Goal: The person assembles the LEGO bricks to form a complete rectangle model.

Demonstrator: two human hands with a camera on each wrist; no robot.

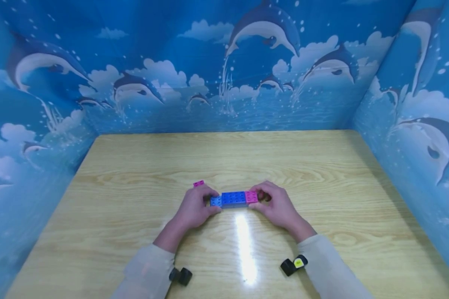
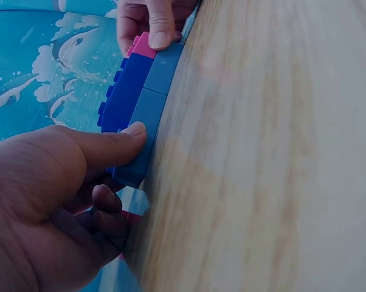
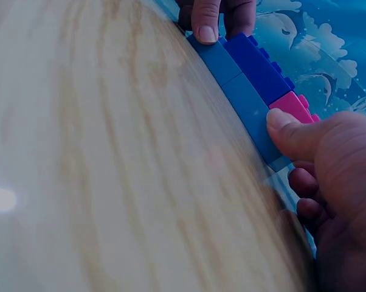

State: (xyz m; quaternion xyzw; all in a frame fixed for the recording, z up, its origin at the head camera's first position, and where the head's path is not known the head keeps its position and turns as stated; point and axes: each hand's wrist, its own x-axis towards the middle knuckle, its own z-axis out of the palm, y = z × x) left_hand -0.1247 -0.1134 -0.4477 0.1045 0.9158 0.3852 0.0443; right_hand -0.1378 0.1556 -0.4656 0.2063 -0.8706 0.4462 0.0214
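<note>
Both hands hold a joined row of building bricks low over the table. A dark blue brick (image 1: 233, 198) and a pink brick (image 1: 251, 197) sit side by side on top of two light blue bricks (image 3: 253, 115). My left hand (image 1: 196, 207) pinches the left end, where light blue studs are exposed beside the dark blue brick; its thumb lies along the near side. At the pink end, my right hand (image 1: 278, 206) grips with thumb in front and fingers behind. The fingers behind the row are partly hidden. A loose pink brick (image 1: 198, 183) lies just beyond my left hand.
The wood-grain table (image 1: 134, 158) is bordered at the back and sides by a blue dolphin-print curtain (image 1: 209, 62). Black devices (image 1: 293, 265) are strapped at both wrists. A bright light reflection streaks the table's near middle.
</note>
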